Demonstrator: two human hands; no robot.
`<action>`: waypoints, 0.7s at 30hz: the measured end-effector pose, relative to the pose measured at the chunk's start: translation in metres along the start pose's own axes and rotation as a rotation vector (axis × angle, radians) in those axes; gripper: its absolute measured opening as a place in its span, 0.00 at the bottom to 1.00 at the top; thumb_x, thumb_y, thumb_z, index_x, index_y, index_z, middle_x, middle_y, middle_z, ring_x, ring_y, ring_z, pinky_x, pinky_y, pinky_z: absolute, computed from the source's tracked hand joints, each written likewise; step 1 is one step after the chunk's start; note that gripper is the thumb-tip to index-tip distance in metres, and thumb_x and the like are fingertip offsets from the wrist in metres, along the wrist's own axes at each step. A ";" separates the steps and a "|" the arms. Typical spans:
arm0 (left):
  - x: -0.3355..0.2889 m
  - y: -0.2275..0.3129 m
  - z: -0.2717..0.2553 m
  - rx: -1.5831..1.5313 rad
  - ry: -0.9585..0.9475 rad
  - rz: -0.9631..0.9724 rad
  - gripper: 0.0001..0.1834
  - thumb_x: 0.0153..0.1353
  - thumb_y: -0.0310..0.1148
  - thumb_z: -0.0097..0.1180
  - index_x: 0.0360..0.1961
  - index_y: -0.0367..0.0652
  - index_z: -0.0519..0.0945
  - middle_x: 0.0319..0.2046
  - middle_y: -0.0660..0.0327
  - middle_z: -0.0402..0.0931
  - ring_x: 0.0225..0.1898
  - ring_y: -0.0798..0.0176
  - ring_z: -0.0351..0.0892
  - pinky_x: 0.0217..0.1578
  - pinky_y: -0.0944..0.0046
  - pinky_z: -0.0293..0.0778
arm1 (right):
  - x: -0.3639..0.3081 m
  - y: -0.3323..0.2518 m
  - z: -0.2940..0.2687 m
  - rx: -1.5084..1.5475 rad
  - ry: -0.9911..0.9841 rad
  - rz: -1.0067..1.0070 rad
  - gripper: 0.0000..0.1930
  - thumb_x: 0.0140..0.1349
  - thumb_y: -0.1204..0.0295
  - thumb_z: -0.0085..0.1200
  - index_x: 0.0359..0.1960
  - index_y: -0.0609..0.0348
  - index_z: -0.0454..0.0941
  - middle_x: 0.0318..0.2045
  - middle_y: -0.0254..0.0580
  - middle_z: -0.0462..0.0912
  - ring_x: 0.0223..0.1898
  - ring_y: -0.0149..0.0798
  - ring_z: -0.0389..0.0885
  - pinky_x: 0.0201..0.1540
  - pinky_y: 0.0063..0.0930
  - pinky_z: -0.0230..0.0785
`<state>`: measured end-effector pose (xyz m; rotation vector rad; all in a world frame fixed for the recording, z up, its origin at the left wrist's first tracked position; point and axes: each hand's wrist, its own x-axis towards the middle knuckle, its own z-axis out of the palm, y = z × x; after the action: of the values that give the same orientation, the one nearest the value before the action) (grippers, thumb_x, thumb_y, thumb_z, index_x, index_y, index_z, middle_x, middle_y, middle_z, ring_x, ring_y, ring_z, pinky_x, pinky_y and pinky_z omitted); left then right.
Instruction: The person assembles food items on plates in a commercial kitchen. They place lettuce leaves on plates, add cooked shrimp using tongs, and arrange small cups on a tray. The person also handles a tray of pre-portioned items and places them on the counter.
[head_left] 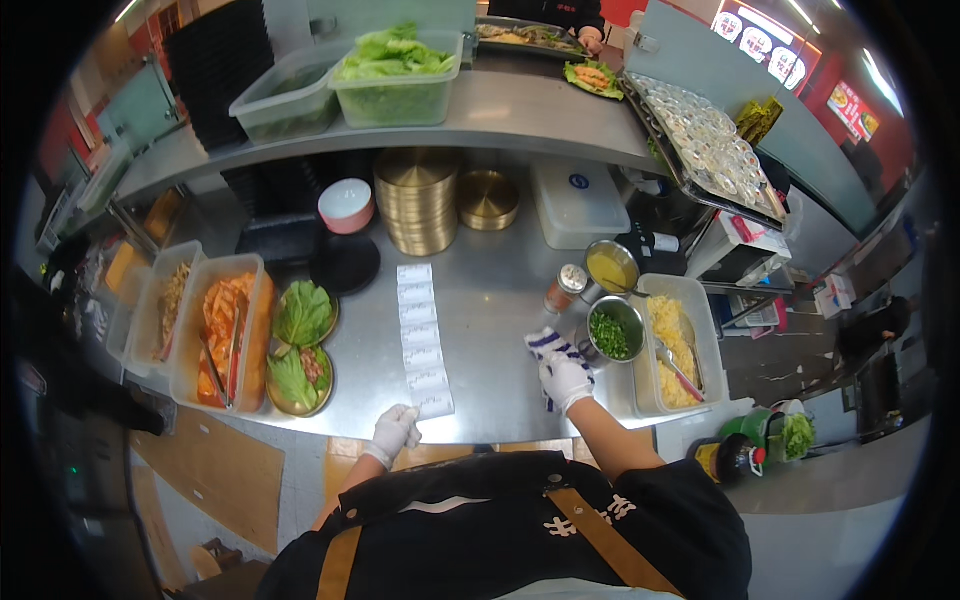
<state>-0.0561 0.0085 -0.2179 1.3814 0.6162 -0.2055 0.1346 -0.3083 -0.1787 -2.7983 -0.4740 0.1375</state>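
Note:
My left hand (397, 431), in a white glove, is closed at the counter's front edge. It is beside the near end of a strip of white paper slips (420, 335); whether anything is inside its curled fingers is hidden. Farther right, my gloved right hand (566, 383) grips a white cloth with dark stripes (548, 343) on the steel counter. Just beyond that hand stands a metal pot of chopped green herbs (610, 336). Two gold bowls with lettuce, the far one (304, 314) and the near one (300, 380), sit left of the slips.
Left are tubs of kimchi (228, 310) and brown food (172, 308). Right are shredded yellow food (672, 345), yellow sauce (611, 268) and a shaker (566, 287). Stacked gold bowls (415, 205) stand behind. Above, a shelf (520, 100) holds lettuce (395, 55) and a tray of small cups (700, 140).

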 end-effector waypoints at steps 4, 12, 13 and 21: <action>0.002 0.003 0.000 -0.005 0.036 -0.075 0.12 0.70 0.36 0.53 0.32 0.40 0.74 0.14 0.58 0.75 0.12 0.66 0.71 0.15 0.68 0.67 | 0.011 -0.012 -0.008 0.080 0.259 -0.369 0.19 0.59 0.66 0.55 0.53 0.37 0.79 0.56 0.40 0.79 0.52 0.49 0.79 0.51 0.44 0.74; 0.003 0.005 0.001 -0.034 0.130 -0.142 0.10 0.69 0.35 0.57 0.32 0.41 0.77 0.15 0.62 0.76 0.12 0.71 0.70 0.16 0.70 0.65 | 0.026 -0.011 0.015 0.164 0.095 -0.317 0.12 0.63 0.65 0.51 0.46 0.53 0.78 0.44 0.49 0.82 0.41 0.52 0.84 0.45 0.48 0.75; 0.003 0.005 0.002 -0.027 0.147 -0.144 0.10 0.69 0.35 0.57 0.32 0.41 0.77 0.15 0.63 0.76 0.12 0.71 0.69 0.15 0.70 0.65 | 0.028 -0.008 0.019 0.167 0.093 -0.317 0.11 0.63 0.65 0.51 0.45 0.53 0.77 0.42 0.49 0.82 0.39 0.52 0.84 0.42 0.48 0.76; -0.003 0.008 0.006 -0.042 0.206 -0.191 0.10 0.70 0.34 0.57 0.31 0.44 0.76 0.14 0.65 0.74 0.13 0.72 0.68 0.15 0.71 0.64 | 0.030 -0.003 0.030 0.221 -0.080 -0.231 0.12 0.58 0.66 0.56 0.44 0.49 0.79 0.44 0.43 0.83 0.40 0.49 0.83 0.43 0.44 0.75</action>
<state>-0.0528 0.0036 -0.2091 1.3119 0.9210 -0.2033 0.1577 -0.2870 -0.2072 -2.5094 -0.7478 0.2361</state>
